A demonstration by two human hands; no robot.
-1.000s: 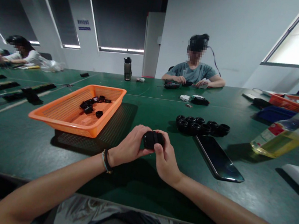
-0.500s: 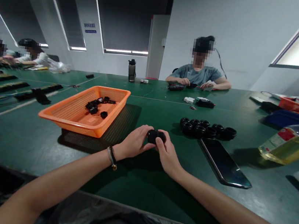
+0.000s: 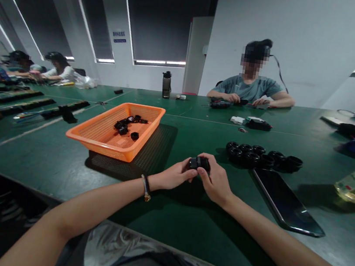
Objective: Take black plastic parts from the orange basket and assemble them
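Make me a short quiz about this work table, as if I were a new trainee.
1. True or false: the left hand and the right hand grip one black part between them.
2. What lies in the orange basket? A. small black pieces B. yellow fruit C. white cups
3. Fill in: on the table, just on the near side of the row of black rings, lies a dark flat ____.
Key: 1 true. 2 A. 3 phone.
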